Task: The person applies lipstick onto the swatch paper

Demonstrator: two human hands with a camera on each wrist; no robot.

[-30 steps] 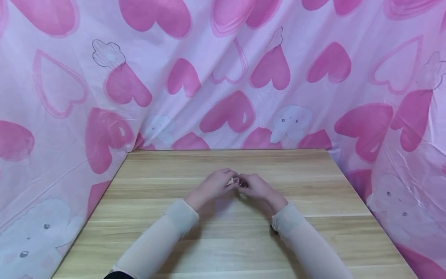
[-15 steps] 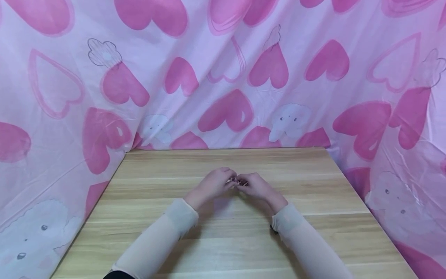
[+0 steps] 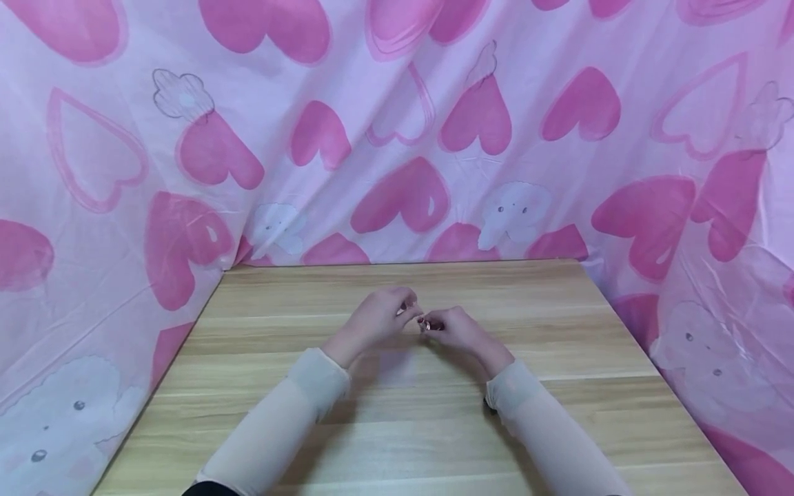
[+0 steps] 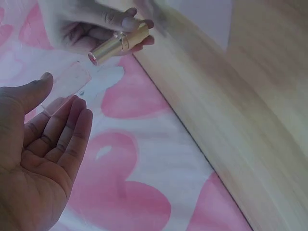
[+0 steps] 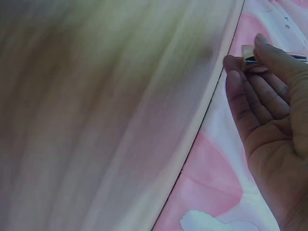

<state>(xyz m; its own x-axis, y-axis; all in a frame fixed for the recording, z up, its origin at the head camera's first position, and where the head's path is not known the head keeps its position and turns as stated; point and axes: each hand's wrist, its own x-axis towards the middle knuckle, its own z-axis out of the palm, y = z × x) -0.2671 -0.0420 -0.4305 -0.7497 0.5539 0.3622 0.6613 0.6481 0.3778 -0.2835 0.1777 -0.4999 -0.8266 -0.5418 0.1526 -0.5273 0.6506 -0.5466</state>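
My left hand [image 3: 378,313] pinches a clear, squarish lipstick cap [image 4: 67,85] between thumb and fingertips, as the left wrist view shows. Opposite it, the right hand [image 3: 457,329] grips a gold lipstick tube [image 4: 118,46] between thumb and fingers. The tube's reddish end points toward the cap, with a small gap between the two. In the right wrist view, a gold end of the lipstick [image 5: 249,52] sticks out past the thumb, while the fingers cover much of the rest. Both hands are over the table, close together.
A wood-grain table [image 3: 397,441] lies beneath both arms. Pink curtains [image 3: 403,138] printed with hearts hang behind it and along both sides. A faint pale patch [image 3: 397,365] shows on the tabletop just below the hands.
The left hand has moved up and left, away from the right hand, taking the clear cap off the lipstick. The right hand has stayed nearly in place, and the tube's end now shows.
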